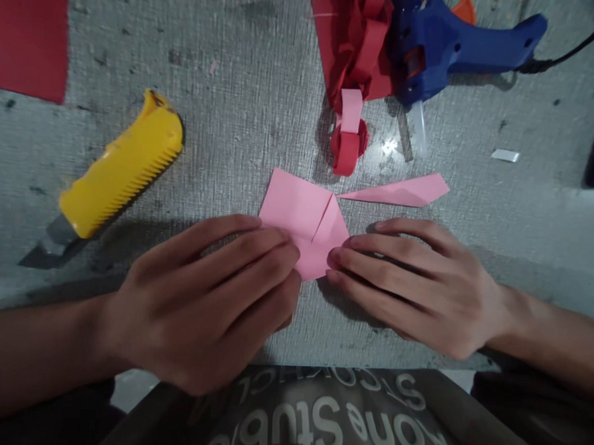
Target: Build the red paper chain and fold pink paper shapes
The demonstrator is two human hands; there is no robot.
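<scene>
Two hands (208,297) (418,282) hold pink paper (295,199), its flap (333,226) tapering forward.

The folded paper (298,202) is plain light pink, as is the tapering strip (398,190). The paper chain (376,44) is red with a pink link (351,110), lying over red paper (324,25); the sheet (25,32) at upper left is red too. The glue gun (485,50) is dark blue with a black cord (579,50), the ridged tool (123,170) bright yellow with a grey end. Dark specks dot the finely streaked, silvery-grey surface (233,113), and pale lettering patterns the dark cloth (325,443).
</scene>
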